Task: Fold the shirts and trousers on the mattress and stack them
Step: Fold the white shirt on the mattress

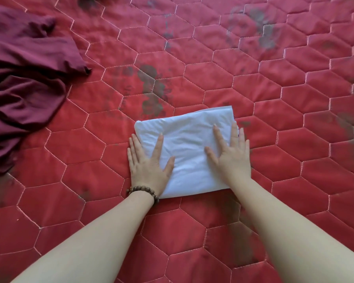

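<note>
A white garment, folded into a compact rectangle, lies on the red quilted mattress just ahead of me. My left hand rests flat on its left edge, fingers spread, a wooden bead bracelet at the wrist. My right hand presses flat on its right side, fingers apart. Neither hand grips the cloth. A crumpled maroon garment lies unfolded at the far left of the mattress.
The mattress has hexagon stitching and dark stains near the middle and upper right. Its right edge runs down the right side of the frame. A dark scrap of cloth shows at the top edge.
</note>
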The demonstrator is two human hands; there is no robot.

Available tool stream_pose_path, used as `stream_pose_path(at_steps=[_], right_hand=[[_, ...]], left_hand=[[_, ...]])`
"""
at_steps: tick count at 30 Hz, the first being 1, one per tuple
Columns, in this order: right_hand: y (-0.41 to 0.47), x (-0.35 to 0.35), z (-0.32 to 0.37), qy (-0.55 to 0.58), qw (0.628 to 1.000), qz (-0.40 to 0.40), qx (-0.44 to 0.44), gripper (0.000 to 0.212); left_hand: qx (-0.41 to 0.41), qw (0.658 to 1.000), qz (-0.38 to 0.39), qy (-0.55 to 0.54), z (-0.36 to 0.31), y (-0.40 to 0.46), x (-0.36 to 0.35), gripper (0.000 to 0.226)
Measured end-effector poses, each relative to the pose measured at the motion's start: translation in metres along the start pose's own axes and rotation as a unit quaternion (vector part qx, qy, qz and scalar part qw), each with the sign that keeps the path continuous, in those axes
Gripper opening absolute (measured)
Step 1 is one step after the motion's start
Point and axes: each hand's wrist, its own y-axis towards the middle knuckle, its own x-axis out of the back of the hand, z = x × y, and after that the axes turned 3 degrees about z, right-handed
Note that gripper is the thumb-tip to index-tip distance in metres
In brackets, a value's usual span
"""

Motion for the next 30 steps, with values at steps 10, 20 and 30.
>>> stream_pose_path(at_steps=[10,20,30], right_hand=[[-0.029,-0.002,-0.034,0.082,0.996,-0.014,-0.020,0.064],[-0.076,-0.004,-0.129,0.063,0.989,-0.028,-0.127,0.063],[-0.080,-0.005,-0.135,-0.003,0.986,0.010,-0.164,0.062]], left_hand=[[-0.060,0.997,0.048,-0.020,-0.025,-0.010,-0.006,0.071],[-0.142,0.987,0.046,0.057,-0.109,-0.038,-0.053,0.071],[-0.140,0.984,0.043,0.102,-0.118,-0.041,-0.059,0.071]])
